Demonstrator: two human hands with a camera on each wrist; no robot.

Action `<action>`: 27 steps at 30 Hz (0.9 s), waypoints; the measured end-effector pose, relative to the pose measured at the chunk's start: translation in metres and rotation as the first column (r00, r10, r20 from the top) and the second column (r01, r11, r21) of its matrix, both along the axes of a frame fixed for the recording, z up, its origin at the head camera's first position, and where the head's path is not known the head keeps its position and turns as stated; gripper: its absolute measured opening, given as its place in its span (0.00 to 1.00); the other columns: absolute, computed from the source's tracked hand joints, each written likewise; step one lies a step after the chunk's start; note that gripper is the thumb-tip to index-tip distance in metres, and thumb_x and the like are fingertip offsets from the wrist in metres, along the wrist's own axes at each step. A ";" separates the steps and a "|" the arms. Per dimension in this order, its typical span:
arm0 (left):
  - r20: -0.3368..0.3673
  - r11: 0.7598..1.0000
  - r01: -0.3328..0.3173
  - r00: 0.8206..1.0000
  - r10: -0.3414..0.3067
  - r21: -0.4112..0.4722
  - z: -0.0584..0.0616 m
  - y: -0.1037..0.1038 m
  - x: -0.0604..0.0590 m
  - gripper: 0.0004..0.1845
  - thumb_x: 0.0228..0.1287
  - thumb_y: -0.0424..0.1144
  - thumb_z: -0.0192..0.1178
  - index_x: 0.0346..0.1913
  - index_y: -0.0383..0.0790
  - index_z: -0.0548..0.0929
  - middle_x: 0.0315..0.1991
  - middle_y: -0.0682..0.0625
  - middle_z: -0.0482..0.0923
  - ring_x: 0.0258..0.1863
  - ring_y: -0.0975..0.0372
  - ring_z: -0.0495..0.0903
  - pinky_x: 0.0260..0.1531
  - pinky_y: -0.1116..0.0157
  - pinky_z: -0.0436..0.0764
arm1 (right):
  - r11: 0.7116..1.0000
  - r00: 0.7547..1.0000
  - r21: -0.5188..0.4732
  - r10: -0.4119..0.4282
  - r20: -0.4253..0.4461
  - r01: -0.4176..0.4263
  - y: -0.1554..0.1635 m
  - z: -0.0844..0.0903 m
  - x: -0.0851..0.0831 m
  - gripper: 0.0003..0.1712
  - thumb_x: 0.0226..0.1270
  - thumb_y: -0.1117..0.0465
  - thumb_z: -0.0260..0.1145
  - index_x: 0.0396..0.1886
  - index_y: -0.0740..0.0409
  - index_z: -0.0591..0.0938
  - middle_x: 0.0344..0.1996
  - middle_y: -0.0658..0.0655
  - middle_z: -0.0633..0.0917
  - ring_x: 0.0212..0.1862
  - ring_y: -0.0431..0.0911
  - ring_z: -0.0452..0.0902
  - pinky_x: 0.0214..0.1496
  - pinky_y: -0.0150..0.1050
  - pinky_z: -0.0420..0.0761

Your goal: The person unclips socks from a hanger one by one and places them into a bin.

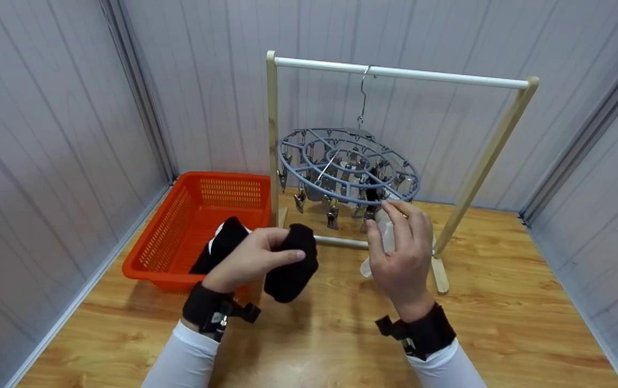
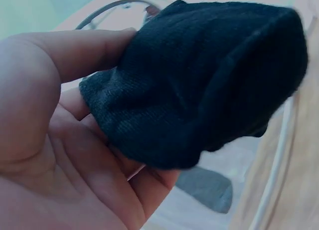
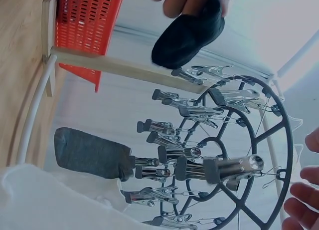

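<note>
My left hand [image 1: 257,253] pinches a black sock [image 1: 291,267] between thumb and fingers, in front of the drying rack. In the left wrist view the sock [image 2: 199,85] is bunched, its fabric covering some fingertips. My right hand [image 1: 403,242] has loosely bent fingers with nothing in them, close to the front rim of a round grey clip hanger [image 1: 300,168]. The right wrist view shows these fingers [image 3: 304,197] beside the rim. A dark sock [image 3: 92,152] hangs from a clip, with white cloth [image 3: 55,200] hanging nearer the camera.
An orange basket [image 1: 136,269] at the left holds more black-and-white cloth [image 1: 225,242]. The hanger hooks over the white bar [image 1: 438,75] of a wooden-legged stand [image 1: 467,183]. Several metal clips [image 1: 332,215] dangle below its rings. Panelled walls [image 1: 206,81] enclose the wooden surface [image 1: 508,302].
</note>
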State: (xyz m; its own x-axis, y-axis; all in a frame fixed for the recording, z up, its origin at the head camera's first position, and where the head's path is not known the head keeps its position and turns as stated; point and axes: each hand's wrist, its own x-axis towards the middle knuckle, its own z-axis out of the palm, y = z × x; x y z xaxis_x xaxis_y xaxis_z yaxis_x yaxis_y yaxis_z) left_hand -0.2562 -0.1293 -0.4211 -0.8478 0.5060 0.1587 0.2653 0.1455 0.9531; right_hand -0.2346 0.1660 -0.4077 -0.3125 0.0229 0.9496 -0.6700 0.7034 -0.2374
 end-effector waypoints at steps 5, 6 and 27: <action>0.009 0.998 -0.055 0.998 0.055 0.012 0.008 -0.018 0.000 0.15 0.76 0.47 0.74 0.55 0.41 0.91 0.51 0.42 0.91 0.48 0.48 0.91 0.50 0.52 0.91 | 0.999 0.999 0.031 -0.026 0.047 0.024 0.001 -0.001 -0.002 0.28 0.79 0.57 0.71 0.71 0.68 0.83 0.66 0.67 0.82 0.68 0.63 0.75 0.73 0.57 0.70; 0.004 0.998 -0.069 0.998 0.069 0.014 0.008 -0.022 0.000 0.15 0.76 0.47 0.74 0.55 0.41 0.91 0.51 0.42 0.91 0.48 0.48 0.91 0.49 0.52 0.91 | 0.999 0.998 0.037 -0.030 0.060 0.028 0.001 -0.001 -0.002 0.29 0.79 0.56 0.71 0.72 0.69 0.82 0.67 0.67 0.81 0.70 0.63 0.74 0.74 0.57 0.69; -0.106 0.873 -0.484 0.872 0.477 -0.052 -0.008 -0.069 -0.029 0.16 0.88 0.39 0.57 0.66 0.32 0.82 0.58 0.36 0.84 0.51 0.50 0.84 0.52 0.59 0.82 | 0.996 0.993 0.076 -0.045 0.109 0.037 0.001 -0.004 0.001 0.32 0.81 0.53 0.69 0.72 0.72 0.81 0.67 0.70 0.79 0.72 0.64 0.71 0.76 0.59 0.68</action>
